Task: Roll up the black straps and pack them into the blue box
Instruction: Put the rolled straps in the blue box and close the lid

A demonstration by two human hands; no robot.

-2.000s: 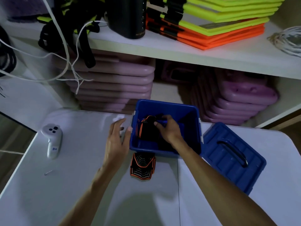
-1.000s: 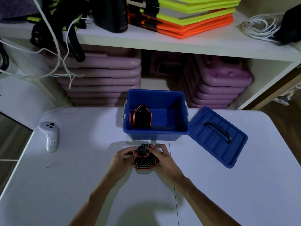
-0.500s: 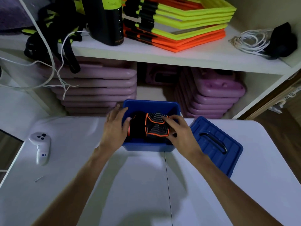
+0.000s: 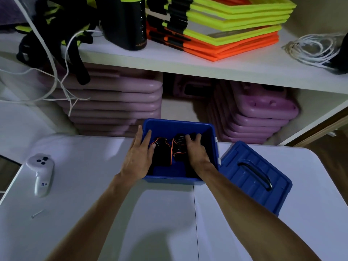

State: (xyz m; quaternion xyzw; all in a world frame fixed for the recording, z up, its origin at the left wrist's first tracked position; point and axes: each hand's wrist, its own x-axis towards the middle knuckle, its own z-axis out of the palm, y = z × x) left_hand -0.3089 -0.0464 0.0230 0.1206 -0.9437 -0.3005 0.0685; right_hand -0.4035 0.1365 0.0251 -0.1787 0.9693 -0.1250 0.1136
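The open blue box [image 4: 178, 125] stands at the far middle of the white table. Two rolled black straps with orange edges sit side by side inside it: one on the left [image 4: 162, 151], one on the right [image 4: 178, 146]. My left hand [image 4: 138, 157] lies over the box's left wall, fingers spread, fingertips at the left roll. My right hand [image 4: 195, 150] is inside the box, fingers curled over the top of the right roll. The box floor under my hands is mostly hidden.
The blue lid [image 4: 252, 178] with a black handle lies right of the box. A white controller [image 4: 40, 174] and a small screw [image 4: 37, 214] lie at the table's left. Behind are shelves with purple cases [image 4: 120, 102], neon panels [image 4: 222, 27], cords and a black bottle [image 4: 124, 21].
Both hands picked the second roll off the table in front of the box and carried it in. It now sits lower, beside the first roll, under my right hand.
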